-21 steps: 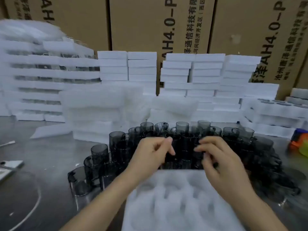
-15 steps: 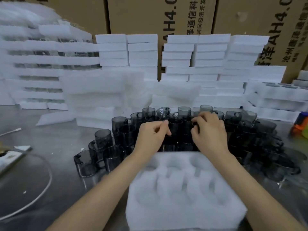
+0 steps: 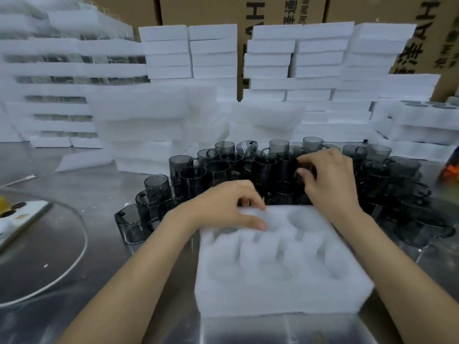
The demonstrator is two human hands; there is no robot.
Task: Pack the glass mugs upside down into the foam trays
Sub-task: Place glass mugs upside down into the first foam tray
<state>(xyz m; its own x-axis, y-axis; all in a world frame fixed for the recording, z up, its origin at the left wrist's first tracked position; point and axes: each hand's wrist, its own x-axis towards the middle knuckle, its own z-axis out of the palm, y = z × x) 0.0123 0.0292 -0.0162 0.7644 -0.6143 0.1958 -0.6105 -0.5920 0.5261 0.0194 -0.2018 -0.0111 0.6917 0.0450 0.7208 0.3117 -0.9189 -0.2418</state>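
foam tray (image 3: 273, 301) sits on the steel table (image 3: 124, 244) right in front of the person, round pockets facing up, detail blurred. glass mugs (image 3: 191, 180), dark smoked, stand upright, open end up. they're packed in a cluster just behind the tray's far edge and spread past it on both sides.

right hand (image 3: 330, 187) is over the middle of the cluster, thumb and index curled, pinching the rim of one mug (image 3: 308, 167) that stands among the others.

left hand (image 3: 223, 207) is at the tray's far left corner, fingers curled down, thumb tip on the foam. can't tell if it has hold of anything, too blurred.

behind the mugs: loose foam stacks (image 3: 149, 115), then neat white tray stacks (image 3: 273, 58). the stacks at far left show dark gaps between layers. cardboard boxes (image 3: 198, 11) run along the back.

clear round disc (image 3: 74, 256) lies on the table at left. orange item (image 3: 450, 170) at the right edge, cut off.
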